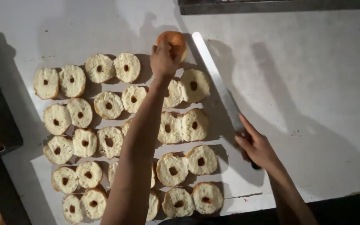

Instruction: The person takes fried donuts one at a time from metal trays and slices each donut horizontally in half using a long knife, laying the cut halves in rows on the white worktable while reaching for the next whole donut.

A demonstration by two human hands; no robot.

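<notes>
the cut bun halves (176, 168) lay in rows on the table (313, 83). the left hand (165, 58) had its fingers clamped on a whole bun (172, 41); the right hand (257, 146) gripped the long knife (217, 83). slicing looked next, needing a steady hold.

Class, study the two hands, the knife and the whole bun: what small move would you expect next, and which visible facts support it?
Probably bringing the long knife to the whole bun. The left hand steadies that uncut bun at the blade's far end, the right hand grips the handle, and the split buns lie in rows, cut faces up.
</notes>
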